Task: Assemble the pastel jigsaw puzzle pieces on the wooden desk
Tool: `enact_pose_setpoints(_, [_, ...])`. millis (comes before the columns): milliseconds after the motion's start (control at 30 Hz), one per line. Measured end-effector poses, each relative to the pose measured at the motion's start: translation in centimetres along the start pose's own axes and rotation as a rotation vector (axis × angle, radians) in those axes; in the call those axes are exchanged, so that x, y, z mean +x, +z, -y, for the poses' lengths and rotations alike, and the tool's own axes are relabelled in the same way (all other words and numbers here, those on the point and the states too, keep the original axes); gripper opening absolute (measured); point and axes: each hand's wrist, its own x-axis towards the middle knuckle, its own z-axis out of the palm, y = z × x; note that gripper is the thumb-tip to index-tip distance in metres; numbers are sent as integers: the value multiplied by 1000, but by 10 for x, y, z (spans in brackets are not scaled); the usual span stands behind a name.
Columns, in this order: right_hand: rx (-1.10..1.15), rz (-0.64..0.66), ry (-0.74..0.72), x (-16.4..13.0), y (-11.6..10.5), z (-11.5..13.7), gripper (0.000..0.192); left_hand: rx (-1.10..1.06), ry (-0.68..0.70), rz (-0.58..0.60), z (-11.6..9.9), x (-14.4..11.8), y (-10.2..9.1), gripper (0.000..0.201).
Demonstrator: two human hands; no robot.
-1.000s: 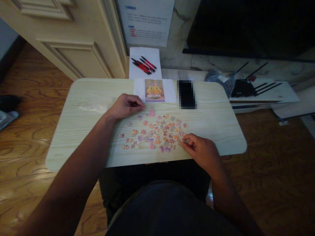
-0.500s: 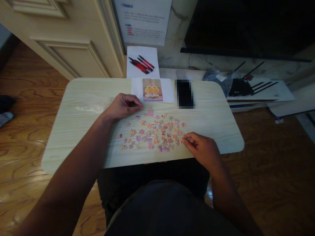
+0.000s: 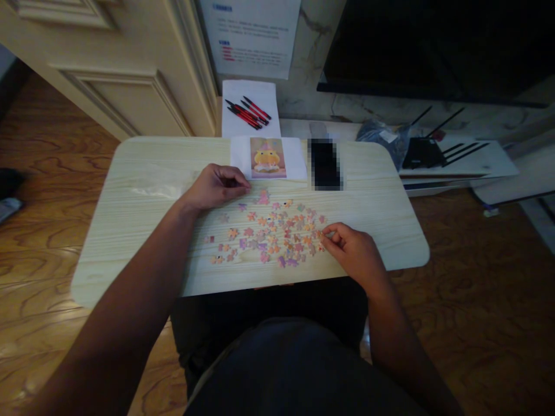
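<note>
Many small jigsaw puzzle pieces [image 3: 273,240] in pink, orange and purple lie loosely spread over the middle of the pale wood-grain table [image 3: 373,202]. At the right edge of the spread, my right hand [image 3: 353,251] has its thumb and forefinger pinched on a puzzle piece [image 3: 319,234], mostly covered by the fingertips. My left hand [image 3: 219,188] rests on the table at the upper left of the pieces, its fingers curled and closed; what they hold, if anything, is hidden. Just beyond it is a printed picture [image 3: 267,158] of a yellow figure, on white paper [image 3: 296,159].
A dark pixelated rectangle [image 3: 325,164] is right of the picture. Clear plastic [image 3: 160,182] lies at the left of the table. Behind stand red-and-black pens [image 3: 247,112] on white paper and a black router [image 3: 425,153] with antennas on a low shelf.
My right hand has shifted slightly up and left along the edge of the pieces, uncovering a piece just below its fingertips. My left hand stays almost where it was.
</note>
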Motion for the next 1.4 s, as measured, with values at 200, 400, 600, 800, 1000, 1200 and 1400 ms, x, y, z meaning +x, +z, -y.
enact_pose_setpoints(200, [60, -32, 27, 3, -3, -7, 17, 20, 5, -17, -1, -1, 1, 19])
enact_pose_setpoints(400, [-15, -60, 32, 3, -2, -9, 16, 7, -2, -11, 0, -1, 1, 18])
enact_pose_setpoints(600, [63, -65, -9, -6, -4, -3, 18, -12, -22, -7, 0, -1, 0, 17])
enact_pose_setpoints(800, [5, 49, -43, -22, -1, 16, 15, 16, -3, -14, -2, -1, 1, 19])
enact_pose_setpoints(1000, [-163, 80, -26, -29, 7, 29, 11, 22, -13, -18, -1, 0, 1, 22])
enact_pose_setpoints(1200, [-198, 94, -5, -30, 12, 30, 11, 13, -23, -23, -1, -1, 2, 20])
enact_pose_setpoints(1400, [-207, 43, -11, -31, 15, 31, 13, 15, -21, -16, -2, 0, 2, 23])
